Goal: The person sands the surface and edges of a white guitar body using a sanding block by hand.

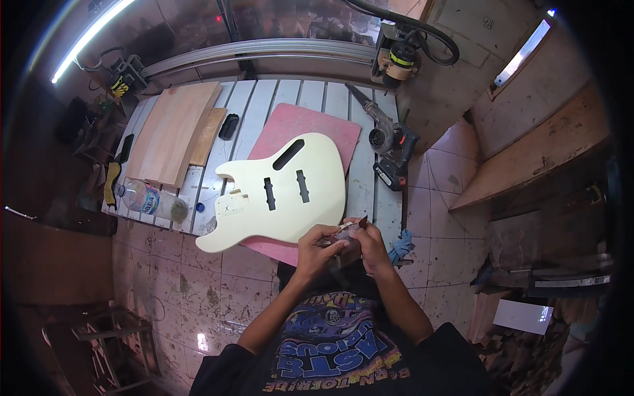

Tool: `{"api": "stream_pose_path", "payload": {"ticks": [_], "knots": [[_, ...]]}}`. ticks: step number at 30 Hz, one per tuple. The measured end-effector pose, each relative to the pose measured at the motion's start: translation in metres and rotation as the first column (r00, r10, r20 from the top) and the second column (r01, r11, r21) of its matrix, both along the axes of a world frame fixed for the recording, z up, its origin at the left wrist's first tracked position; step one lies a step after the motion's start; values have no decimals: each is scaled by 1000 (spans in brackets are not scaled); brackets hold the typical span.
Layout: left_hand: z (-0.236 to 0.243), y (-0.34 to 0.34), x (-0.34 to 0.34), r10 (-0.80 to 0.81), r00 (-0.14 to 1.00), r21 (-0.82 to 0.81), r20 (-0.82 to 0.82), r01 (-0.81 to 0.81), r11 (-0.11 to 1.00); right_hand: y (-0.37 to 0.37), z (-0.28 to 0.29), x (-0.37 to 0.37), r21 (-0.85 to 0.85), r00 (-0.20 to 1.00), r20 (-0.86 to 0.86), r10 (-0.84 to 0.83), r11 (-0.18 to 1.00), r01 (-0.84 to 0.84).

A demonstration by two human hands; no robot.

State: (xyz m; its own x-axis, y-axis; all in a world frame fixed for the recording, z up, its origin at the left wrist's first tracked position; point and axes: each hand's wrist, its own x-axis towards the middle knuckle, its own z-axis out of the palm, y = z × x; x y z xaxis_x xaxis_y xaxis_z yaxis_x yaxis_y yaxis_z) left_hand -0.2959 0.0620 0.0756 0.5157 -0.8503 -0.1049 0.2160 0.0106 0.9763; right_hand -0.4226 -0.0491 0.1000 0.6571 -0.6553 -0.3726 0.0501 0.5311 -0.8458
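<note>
Dusty floor tiles (198,284) spread out under a slatted grey bench (310,99) in this small workshop. On the bench lies a pink mat (290,129), and a cream guitar body (281,191) rests flat on it, likely so the soft mat keeps the paint from getting scratched. The guitar body sits close to the near edge of the bench, just in front of the person, easy to reach. Both arms come up from below with the elbows bent, and the two hands meet just beside the lower edge of the guitar body. The left hand (317,247) and the right hand (370,244) both curl their fingers shut around a small dark piece (347,239), held up close, perhaps to see it better. I cannot tell what the piece is. Farther back lie two wooden boards (173,132), pushed off to the left side. A plastic bottle (150,200) lies on its side near them. A power tool (389,142) rests at the right edge of the bench.
</note>
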Motion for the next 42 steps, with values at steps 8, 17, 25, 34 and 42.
{"api": "stream_pose_path", "payload": {"ticks": [8, 17, 25, 34, 42], "knots": [[4, -2, 5, 16, 998, 12, -57, -15, 1000, -3, 7, -3, 42, 998, 56, -11, 999, 9], [4, -2, 5, 21, 996, 3, -87, -21, 1000, -3, 1, -3, 19, 999, 54, -7, 1000, 6], [4, 0, 10, 12, 996, 47, -88, -8, 999, 2, -1, -1, -21, 999, 49, 6, 1000, -5], [6, 3, 12, 20, 997, 40, -81, -17, 999, 6, -1, -1, -45, 998, 14, 54, 998, -53], [9, 6, 24, 48, 939, 95, -341, -16, 995, 4, -12, -12, 245, 940, 321, 112, 950, -196]]}}
